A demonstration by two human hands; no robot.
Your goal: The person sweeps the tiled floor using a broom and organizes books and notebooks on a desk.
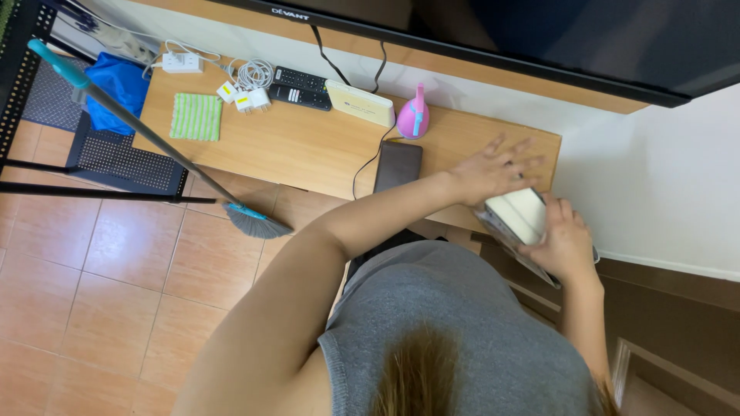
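Head view: the left hand [493,169] is spread flat, fingers wide, palm down on the tabletop [308,146] near its right end, gripping nothing. Just below it, the right hand [563,243] has its grip closed around a cream box [518,214] in a clear wrapper, held at the tabletop's front edge, touching the left hand's heel. Left of the flat hand lies a dark wallet [398,165]; beyond that, up by the wall, a pink bottle [413,117] and a cream router [360,102]. Further left: two remotes [299,88], white chargers [245,98], a green cloth [196,116]. A broom [254,222] leans well off to the left, bristles on the floor.
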